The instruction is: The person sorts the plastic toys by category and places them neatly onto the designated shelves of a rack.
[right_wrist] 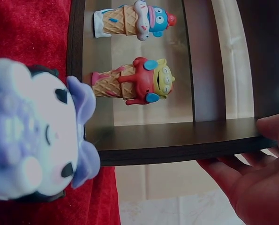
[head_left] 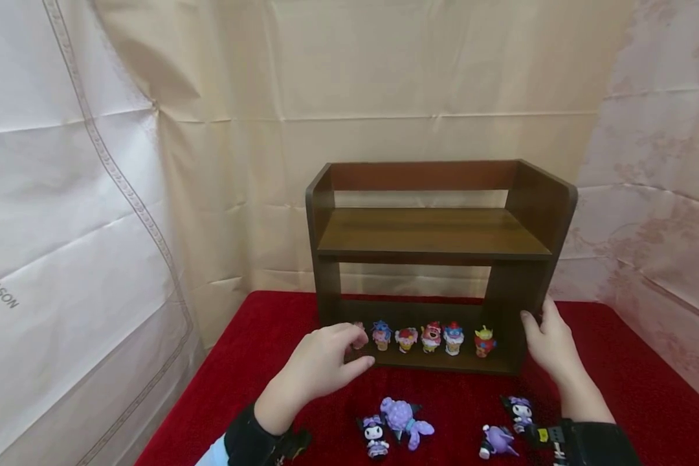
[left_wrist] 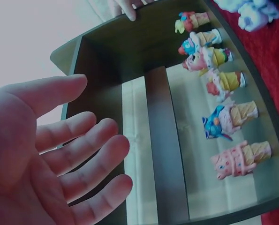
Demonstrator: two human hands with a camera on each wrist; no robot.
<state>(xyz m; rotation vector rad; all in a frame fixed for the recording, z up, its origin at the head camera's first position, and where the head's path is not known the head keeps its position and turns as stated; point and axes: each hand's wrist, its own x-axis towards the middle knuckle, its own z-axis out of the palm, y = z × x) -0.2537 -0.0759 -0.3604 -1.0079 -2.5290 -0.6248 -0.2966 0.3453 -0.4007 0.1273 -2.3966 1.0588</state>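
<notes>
A dark brown wooden shelf [head_left: 431, 233] stands on red cloth, with a row of ice-cream-cone figurines along its bottom board. My right hand [head_left: 553, 343] grips the shelf's right side panel, thumb on the front edge and fingers around the outer face, as the right wrist view shows. Closest to it in the row is a yellow and red alien figurine [right_wrist: 146, 82]. At the row's left end my left hand [head_left: 326, 359] hovers in front of a pink figurine [left_wrist: 237, 160], its fingers relaxed and holding nothing. Beside that one stands a blue figurine [left_wrist: 228, 121].
On the cloth in front lie a white-faced purple figurine [head_left: 375, 437] and a lilac one [head_left: 402, 417]. Further right are another white-faced figurine [head_left: 521, 414] and a purple one [head_left: 497, 441]. A beige curtain [head_left: 443, 77] hangs behind the shelf.
</notes>
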